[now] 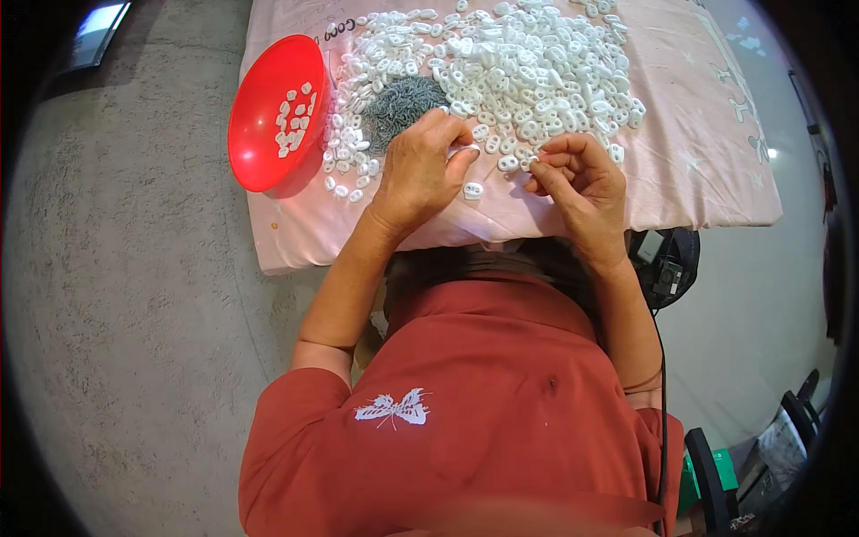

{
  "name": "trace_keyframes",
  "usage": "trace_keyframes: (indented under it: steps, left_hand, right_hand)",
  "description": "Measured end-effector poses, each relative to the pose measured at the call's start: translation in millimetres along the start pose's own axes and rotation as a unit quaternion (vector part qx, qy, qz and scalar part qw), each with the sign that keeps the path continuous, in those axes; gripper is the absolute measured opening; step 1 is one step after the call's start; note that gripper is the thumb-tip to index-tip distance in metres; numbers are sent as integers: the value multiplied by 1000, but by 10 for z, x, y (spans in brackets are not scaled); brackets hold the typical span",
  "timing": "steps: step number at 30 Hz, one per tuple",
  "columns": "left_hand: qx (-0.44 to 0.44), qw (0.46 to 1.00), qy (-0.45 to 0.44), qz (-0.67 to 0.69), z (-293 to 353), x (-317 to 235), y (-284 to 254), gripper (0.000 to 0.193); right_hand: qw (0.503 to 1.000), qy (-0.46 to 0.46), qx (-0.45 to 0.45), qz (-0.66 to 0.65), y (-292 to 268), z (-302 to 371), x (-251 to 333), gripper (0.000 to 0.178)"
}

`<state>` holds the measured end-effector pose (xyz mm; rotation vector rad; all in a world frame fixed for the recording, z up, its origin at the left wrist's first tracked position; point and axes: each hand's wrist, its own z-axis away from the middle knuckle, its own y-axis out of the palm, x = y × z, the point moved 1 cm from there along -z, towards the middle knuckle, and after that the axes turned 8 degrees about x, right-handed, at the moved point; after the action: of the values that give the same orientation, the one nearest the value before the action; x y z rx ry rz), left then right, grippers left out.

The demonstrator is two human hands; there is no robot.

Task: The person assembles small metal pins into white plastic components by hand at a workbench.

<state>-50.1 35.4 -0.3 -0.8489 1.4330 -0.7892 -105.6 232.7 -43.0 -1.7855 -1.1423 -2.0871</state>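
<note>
While pinching a small white piece between thumb and fingertips of the right hand, holds the left hand at nine o'clock from it, with thumb and forefinger nearly meeting; impossible to say whether gripping anything there. Has the pinched piece over the near part of the surface, draped in pale pink cloth. Reading on from that piece, has a loose white piece at eight o'clock, a broad heap of two-holed white pieces at twelve and a grey mound of tiny parts at ten. Farther out, between nine and ten, has a red bowl containing some whitish pieces. Wears a rust-red shirt at six.
</note>
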Motion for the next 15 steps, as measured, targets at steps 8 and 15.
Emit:
trace_keyframes:
  steps: [8, 15]
  left_hand:
    - [8, 999, -11, 41, 33, -37, 13, 10]
    - [52, 916, -83, 390, 57, 73, 114, 17]
  right_hand:
    - [1000, -9, 3, 12, 7, 1, 4, 18]
    - [1000, -14, -1, 4, 5, 0, -16, 17]
